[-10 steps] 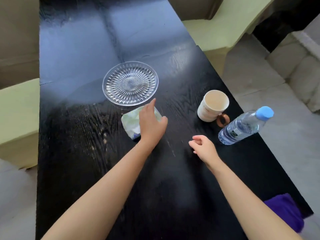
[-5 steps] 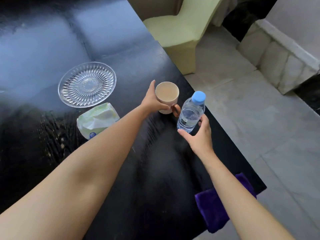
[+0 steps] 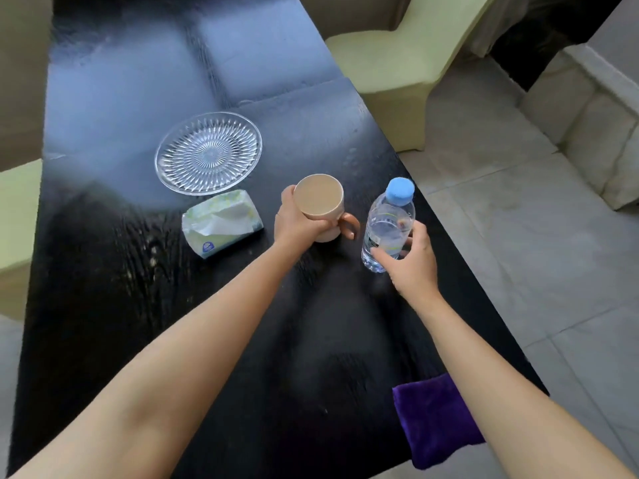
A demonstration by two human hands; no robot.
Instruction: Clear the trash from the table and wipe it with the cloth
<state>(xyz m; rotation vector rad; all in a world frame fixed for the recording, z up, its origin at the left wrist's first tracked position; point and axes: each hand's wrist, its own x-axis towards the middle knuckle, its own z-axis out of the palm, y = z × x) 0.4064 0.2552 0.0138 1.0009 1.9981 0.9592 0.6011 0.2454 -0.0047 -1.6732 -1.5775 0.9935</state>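
Note:
My left hand (image 3: pixel 300 225) is wrapped around a beige mug (image 3: pixel 320 201) with a brown handle, near the middle of the black table (image 3: pixel 103 305). Just to its right, my right hand (image 3: pixel 411 259) grips the lower part of a clear water bottle (image 3: pixel 389 224) with a blue cap, which stands upright or slightly lifted. A soft pack of tissues (image 3: pixel 221 222) lies left of the mug. A purple cloth (image 3: pixel 435 420) lies at the table's near right edge, partly under my right forearm.
A clear glass plate (image 3: pixel 208 153) sits behind the tissue pack. Pale green chairs stand at the far right (image 3: pixel 397 63) and at the left edge (image 3: pixel 17 219). The table's right edge runs diagonally beside a grey tiled floor (image 3: pixel 536 254).
My left hand left the tissue pack and closed around the mug. My right hand moved from the tabletop to the bottle and gripped it. The view shifted.

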